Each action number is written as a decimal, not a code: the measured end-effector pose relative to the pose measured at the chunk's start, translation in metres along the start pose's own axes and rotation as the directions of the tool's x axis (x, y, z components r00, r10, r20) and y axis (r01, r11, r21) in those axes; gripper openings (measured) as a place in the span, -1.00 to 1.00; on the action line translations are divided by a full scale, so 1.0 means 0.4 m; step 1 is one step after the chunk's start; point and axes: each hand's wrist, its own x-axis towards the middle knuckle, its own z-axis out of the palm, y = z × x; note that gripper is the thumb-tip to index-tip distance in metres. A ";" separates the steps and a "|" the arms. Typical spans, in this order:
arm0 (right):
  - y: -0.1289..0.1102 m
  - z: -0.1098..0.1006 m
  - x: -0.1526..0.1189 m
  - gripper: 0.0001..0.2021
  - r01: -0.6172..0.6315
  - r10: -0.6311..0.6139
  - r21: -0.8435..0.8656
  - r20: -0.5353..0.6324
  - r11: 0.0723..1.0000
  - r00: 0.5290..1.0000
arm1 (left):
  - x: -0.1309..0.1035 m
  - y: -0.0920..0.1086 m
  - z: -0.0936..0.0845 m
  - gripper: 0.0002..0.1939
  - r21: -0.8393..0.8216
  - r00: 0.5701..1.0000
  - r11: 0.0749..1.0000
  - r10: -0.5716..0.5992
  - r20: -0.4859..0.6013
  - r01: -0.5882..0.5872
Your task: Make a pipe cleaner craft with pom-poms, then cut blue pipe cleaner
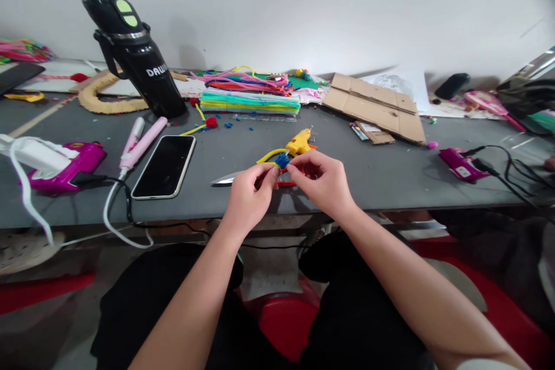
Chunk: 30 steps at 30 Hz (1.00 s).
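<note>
Over the table's front edge, my left hand (254, 193) is closed in a pinch at a small blue fuzzy pipe-cleaner piece (282, 160). A yellow pipe cleaner (269, 156) runs beside it, partly hidden by the fingers. My right hand (325, 182) pinches at the right side of the same blue piece, thumb and forefinger close together. Just behind the hands lies a yellow glue gun (299, 142). Beneath them are scissors, with a silver blade (224, 180) sticking out to the left and red handles (286, 183) partly covered.
Left of the hands lie a phone (163, 167), a pink hair straightener (141, 141) and a corded purple power strip (69, 167). A black bottle (143, 63) stands behind them. Bundled pipe cleaners (249, 103) lie at the back; cardboard (375, 105) lies right. Another purple power strip (463, 164) sits far right.
</note>
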 end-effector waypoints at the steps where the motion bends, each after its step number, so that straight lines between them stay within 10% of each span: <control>1: 0.000 0.000 0.000 -0.90 0.003 -0.003 -0.004 -0.003 1.000 1.000 | 0.000 0.001 0.000 -0.69 0.000 1.000 1.000 0.002 0.002 -0.002; 30: 0.053 -0.083 0.064 -0.86 0.229 -0.215 -0.148 0.102 0.962 0.971 | 0.017 0.010 -0.072 -0.69 0.010 0.976 0.983 -0.184 0.114 0.184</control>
